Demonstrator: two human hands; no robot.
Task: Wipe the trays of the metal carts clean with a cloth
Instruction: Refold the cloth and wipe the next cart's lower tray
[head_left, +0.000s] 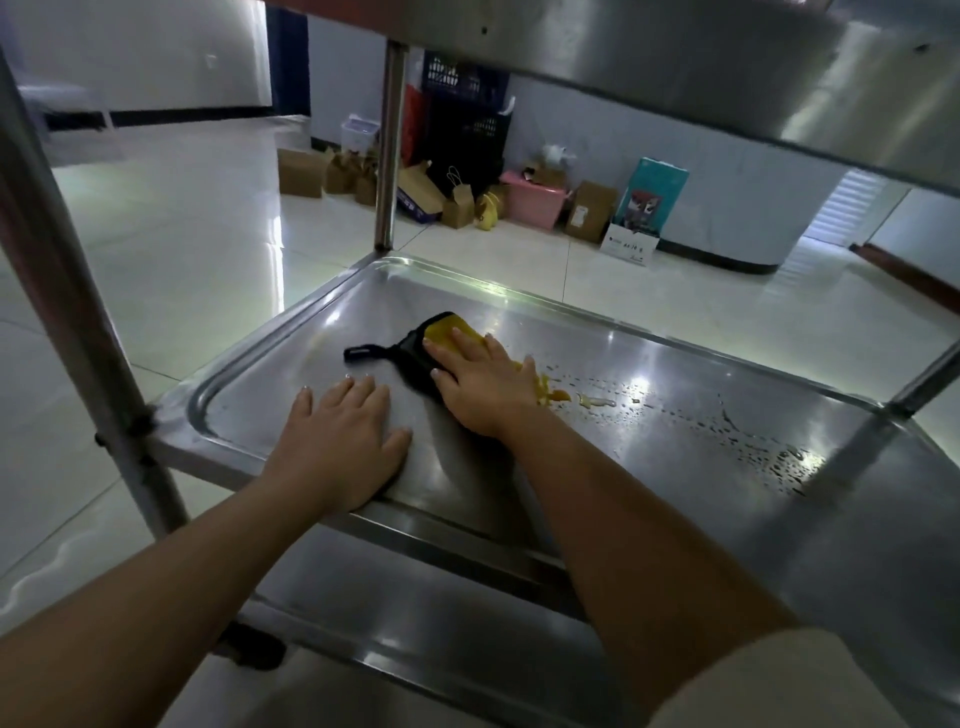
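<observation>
Yellow with a black edge and a black hanging loop, the cloth (421, 345) lay flat on the middle tray (701, 447) of the stainless steel cart, left of the tray's centre, with the right hand (483, 382) pressed on top of it, fingers straight and spread, palm down, holding nothing in a grip. The left hand (340, 441) rested flat on the bare steel just beside the cloth, near the tray's front rim, its fingers likewise straight and grasping nothing. Just to the right of the wiping hand sat a smear of yellow residue (558, 396), and beyond it a scatter of water droplets (753, 441) ran toward the tray's right end, so that part looked unwiped. The risks seemed these: because the cloth was only pressed, not gripped, a fast stroke could let it slide out or bunch under the palm; a push to the right could drag the yellow residue across the wet steel and spread it rather than lift it; and a wet tray under a flat bracing palm might let the left hand slip. The upper shelf (675, 67) hung close overhead, limiting room. Behind, on the tiled floor (182, 234), cardboard boxes (298, 174) and a pink bin (535, 200) stood against the wall.
</observation>
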